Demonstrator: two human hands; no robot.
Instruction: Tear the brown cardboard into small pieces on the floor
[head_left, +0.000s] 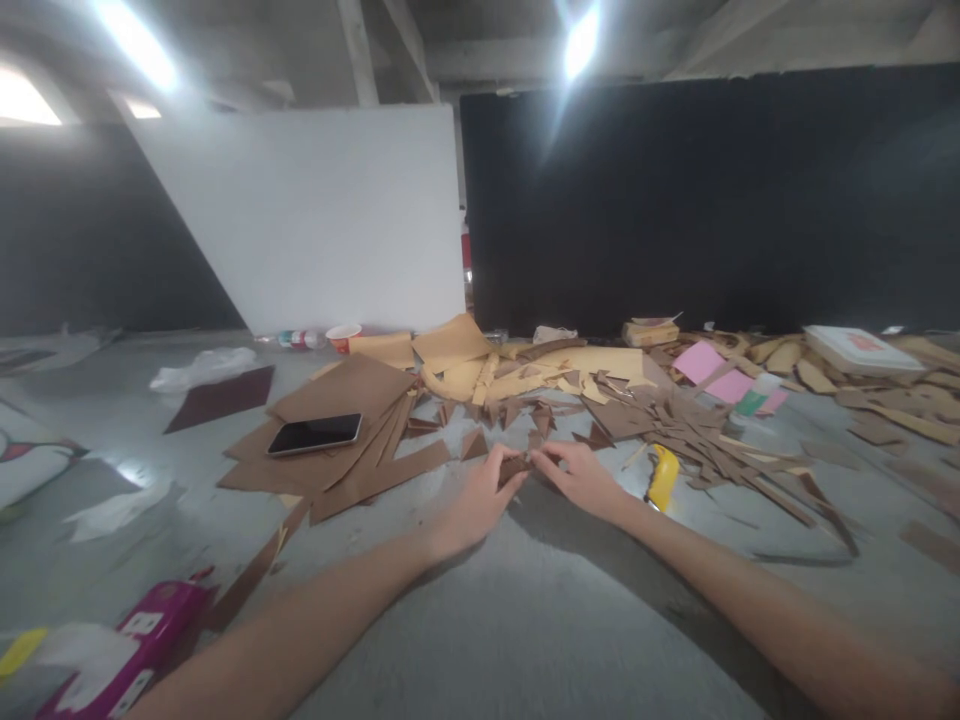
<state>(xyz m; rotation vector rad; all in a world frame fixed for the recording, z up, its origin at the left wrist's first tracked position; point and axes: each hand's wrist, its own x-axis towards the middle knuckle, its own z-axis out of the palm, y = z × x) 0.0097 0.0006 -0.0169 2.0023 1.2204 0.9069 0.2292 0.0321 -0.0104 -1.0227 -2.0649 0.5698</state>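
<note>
Both my arms reach forward over a grey floor. My left hand [480, 500] and my right hand [581, 478] meet at a small brown cardboard piece [517, 466] on the floor. The fingertips of both hands pinch it from either side. A heap of brown and tan cardboard scraps [675, 420] lies just beyond the hands. A yellow utility knife [663, 477] rests right of my right hand.
A black phone [315, 434] lies on stacked brown cardboard sheets [337, 440] at the left. Pink paper [712, 372] and a white box [862, 350] sit at the right. A magenta power strip [127, 650] is near left. White and black panels stand behind.
</note>
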